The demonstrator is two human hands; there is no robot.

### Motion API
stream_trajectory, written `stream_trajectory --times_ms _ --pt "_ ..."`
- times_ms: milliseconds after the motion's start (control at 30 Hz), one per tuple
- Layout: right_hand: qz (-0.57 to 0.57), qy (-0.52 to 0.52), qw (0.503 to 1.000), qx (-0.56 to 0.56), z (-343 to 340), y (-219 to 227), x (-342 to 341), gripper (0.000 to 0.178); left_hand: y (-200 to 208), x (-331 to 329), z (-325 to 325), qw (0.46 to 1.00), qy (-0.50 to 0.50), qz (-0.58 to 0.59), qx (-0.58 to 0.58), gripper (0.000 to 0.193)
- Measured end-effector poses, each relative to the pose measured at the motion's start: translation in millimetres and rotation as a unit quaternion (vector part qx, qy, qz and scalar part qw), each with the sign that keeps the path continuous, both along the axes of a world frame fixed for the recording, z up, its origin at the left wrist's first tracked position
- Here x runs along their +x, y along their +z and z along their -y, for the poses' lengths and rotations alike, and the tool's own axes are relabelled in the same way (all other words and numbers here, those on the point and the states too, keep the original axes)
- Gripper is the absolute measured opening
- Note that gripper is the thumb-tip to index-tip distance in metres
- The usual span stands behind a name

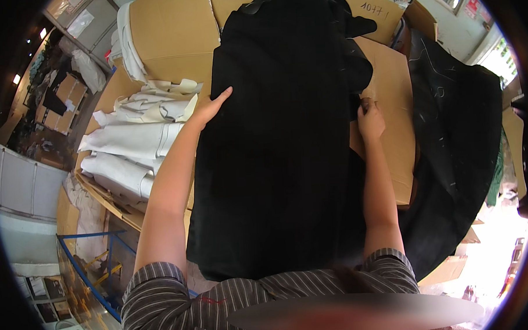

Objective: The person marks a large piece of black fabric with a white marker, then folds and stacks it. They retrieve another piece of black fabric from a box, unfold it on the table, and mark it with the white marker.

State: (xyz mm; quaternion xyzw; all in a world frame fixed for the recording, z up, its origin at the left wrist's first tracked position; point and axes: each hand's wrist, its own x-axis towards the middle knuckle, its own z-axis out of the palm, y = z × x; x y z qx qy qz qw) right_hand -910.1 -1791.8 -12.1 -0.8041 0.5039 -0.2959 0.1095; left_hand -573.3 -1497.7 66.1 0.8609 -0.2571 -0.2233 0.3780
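A large black sheet of leather-like or cloth material [280,135] spreads from the far boxes down to my waist. My left hand [207,110] grips its left edge, thumb on top and the other fingers hidden underneath. Beside the right edge, my right hand [372,121] is closed, fingers curled in a pinch. Something small and dark shows between those fingertips; whether it is the sheet's edge or a separate thing cannot be told. Irregular lobes stick out along the sheet's far right edge, one of them a rounded black flap [359,65] just beyond my right hand.
Rolled white sheets [132,140] fill an open carton at the left. Another black sheet with pale marks [454,117] drapes down on the right. Cardboard boxes [172,34] stand at the back; a brown cardboard panel [391,73] lies beneath my right hand. A blue metal frame [84,276] is lower left.
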Motion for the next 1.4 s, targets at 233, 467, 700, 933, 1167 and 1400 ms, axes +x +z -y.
stream_trajectory --times_ms 233,467,700,933,1167,1400 --pt "0.024 0.099 0.986 -0.134 -8 0 8 0.024 -10 -14 8 0.991 -0.015 0.09 -0.102 0.084" --pt "0.137 0.097 0.971 0.172 -64 64 -9 0.064 37 -219 -39 0.883 -0.076 0.389 -0.251 0.034" --pt "0.479 0.218 0.774 0.353 -96 89 31 0.051 -13 -400 -62 0.95 -0.17 0.257 -0.048 0.138" --pt "0.583 0.319 0.641 0.384 -246 207 36 0.057 -8 -382 -111 0.957 -0.15 0.165 -0.183 0.105" --pt "0.59 0.197 0.525 0.582 -161 139 70 0.059 25 -360 -246 0.982 0.036 -0.001 -0.186 0.035" --pt "0.503 0.156 0.665 0.53 16 59 134 0.034 96 -320 -344 0.951 0.044 0.211 -0.22 0.046"
